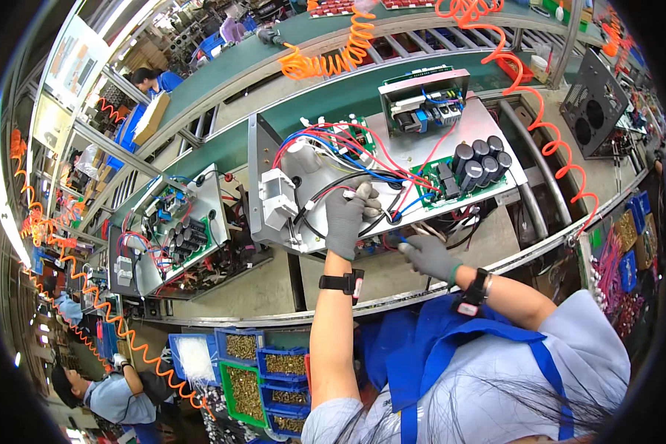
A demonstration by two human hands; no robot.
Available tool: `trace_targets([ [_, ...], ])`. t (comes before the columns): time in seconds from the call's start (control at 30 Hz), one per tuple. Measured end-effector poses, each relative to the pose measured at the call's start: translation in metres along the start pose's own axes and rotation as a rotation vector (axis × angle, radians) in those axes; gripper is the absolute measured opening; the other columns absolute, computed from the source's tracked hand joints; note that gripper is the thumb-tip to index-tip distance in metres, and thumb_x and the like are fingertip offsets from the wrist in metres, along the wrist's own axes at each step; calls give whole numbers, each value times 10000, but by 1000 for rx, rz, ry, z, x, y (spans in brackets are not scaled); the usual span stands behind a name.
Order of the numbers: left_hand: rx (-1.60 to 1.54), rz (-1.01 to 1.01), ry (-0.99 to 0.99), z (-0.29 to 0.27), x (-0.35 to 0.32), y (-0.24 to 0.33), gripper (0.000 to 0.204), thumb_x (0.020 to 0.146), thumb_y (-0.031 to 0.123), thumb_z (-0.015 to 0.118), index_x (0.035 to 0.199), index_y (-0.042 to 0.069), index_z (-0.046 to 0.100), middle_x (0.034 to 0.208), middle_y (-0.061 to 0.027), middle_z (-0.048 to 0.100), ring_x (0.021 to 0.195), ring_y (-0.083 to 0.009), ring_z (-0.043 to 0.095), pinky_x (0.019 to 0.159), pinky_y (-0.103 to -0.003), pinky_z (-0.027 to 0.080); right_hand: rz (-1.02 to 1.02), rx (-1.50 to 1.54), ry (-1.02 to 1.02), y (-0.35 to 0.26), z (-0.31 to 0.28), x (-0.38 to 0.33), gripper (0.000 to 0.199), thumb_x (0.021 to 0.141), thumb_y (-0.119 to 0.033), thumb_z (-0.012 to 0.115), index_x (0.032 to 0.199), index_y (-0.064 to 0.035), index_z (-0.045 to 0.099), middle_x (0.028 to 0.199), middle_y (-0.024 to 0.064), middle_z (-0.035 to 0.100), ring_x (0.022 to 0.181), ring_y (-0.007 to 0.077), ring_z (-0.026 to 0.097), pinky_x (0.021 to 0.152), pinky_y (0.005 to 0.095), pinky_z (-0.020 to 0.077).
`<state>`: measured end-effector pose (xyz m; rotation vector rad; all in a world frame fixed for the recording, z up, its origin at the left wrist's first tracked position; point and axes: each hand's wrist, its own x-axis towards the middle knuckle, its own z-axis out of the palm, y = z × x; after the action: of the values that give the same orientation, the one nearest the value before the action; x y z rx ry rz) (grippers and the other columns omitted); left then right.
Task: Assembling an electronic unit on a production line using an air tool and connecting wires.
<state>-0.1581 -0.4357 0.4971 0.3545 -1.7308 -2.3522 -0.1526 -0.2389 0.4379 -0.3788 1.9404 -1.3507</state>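
Wires (362, 159) in red, blue and black loop across the pale metal chassis plate (488, 118) lying on the bench, near its front half. Left hand (345, 218), in a grey glove, rests on the plate's near portion with fingers curled narrowly around a white connector (350, 193) at the end of a black lead. Right hand (427, 255), also gloved, sits just off the plate's near edge, fingers pinched close on a small blue-tipped part (394, 240) too small to make out.

On the plate, a white transformer block (276, 196) stands close to the left edge, a green board with black cylindrical capacitors (481, 159) sits toward the right edge, and a raised board module (424, 96) stands at the far side. Between the transformer and the capacitors the bare metal is crossed only by cabling.

A second, similar assembly (174, 233) lies well apart to the left, with a strip of bare bench between. Orange coiled hoses (540, 126) hang over the right side and far edge. Blue and green bins of brass screws (263, 374) sit below the bench's front rail (392, 300).
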Motion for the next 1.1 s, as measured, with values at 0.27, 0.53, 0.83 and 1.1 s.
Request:
trace_targets([
  [0.27, -229, -7, -79, 19, 9, 0, 162, 930, 135, 595, 977, -20, 583, 744, -56, 580, 547, -81, 504, 470, -206, 403, -286, -438, 80, 6, 21, 5, 345, 944, -305, 492, 801, 5, 547, 719, 203, 586, 731, 404, 582, 679, 497, 434],
  [0.53, -378, -39, -19, 10, 22, -12, 305, 892, 45, 614, 1152, -55, 490, 937, -112, 624, 776, -155, 632, 675, -268, 520, -462, -356, 245, -4, 10, -51, 242, 884, -197, 565, 1053, -24, 568, 940, 194, 598, 880, 354, 594, 755, 423, 486],
  [0.83, -322, 153, 203, -14, -26, -19, 294, 941, 102, 534, 1196, -30, 471, 1120, -162, 536, 1022, -295, 601, 880, -378, 525, -165, -281, 545, 64, -76, -119, 269, 869, -165, 595, 1106, -38, 606, 967, 151, 629, 804, 259, 635, 721, 350, 503],
  [1.1, -86, 135, 377, -4, -87, 10, 464, 919, 91, 559, 1314, -53, 364, 1177, -160, 509, 966, -260, 609, 820, -318, 532, -285, -433, 446, 63, -88, -100, 315, 868, -217, 573, 1127, -39, 586, 956, 170, 607, 870, 325, 605, 789, 393, 483],
])
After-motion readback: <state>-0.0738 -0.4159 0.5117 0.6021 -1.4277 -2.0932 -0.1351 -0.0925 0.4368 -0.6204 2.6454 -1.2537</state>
